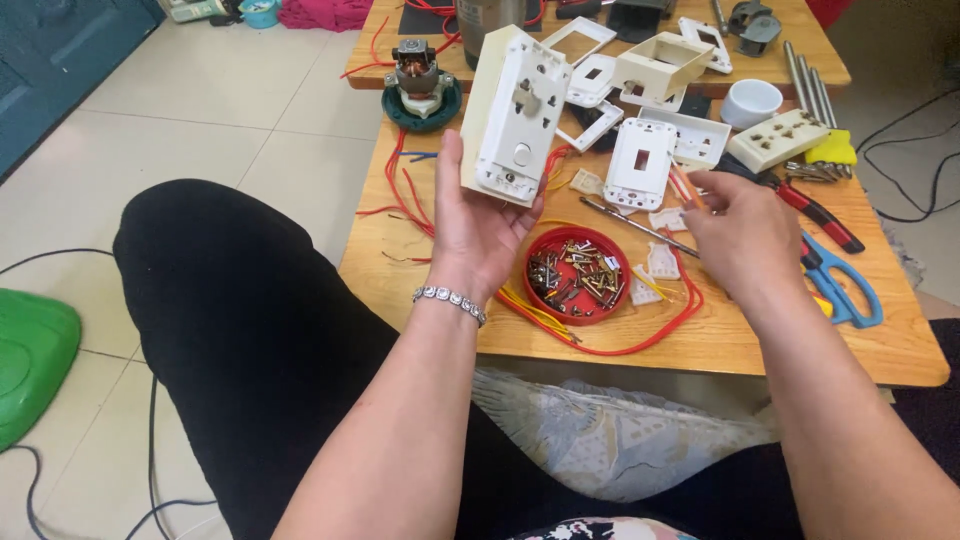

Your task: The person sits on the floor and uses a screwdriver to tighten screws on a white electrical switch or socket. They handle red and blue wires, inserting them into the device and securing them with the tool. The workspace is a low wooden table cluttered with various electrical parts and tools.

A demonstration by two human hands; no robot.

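My left hand [478, 230] holds a white and cream electrical switch box [513, 115] upright above the low wooden table [720, 335], its back side facing me. My right hand [740, 235] hovers to the right over the table, its fingertips pinched on a small orange-red piece [685, 186] that may be a wire end. Below and between both hands sits a round red lid [577, 275] filled with several screws. A red wire [640, 335] loops around the lid, and a thin screwdriver [630, 225] lies just beyond it.
Several white switch plates [640, 160] and frames lie at the back, with a socket strip [778, 138], a white cup [751, 102], red-handled pliers [815, 212], blue scissors [840, 285] and a small motor [420, 85]. My black-clad knee [230, 300] is left of the table; a green object [30, 355] lies on the floor.
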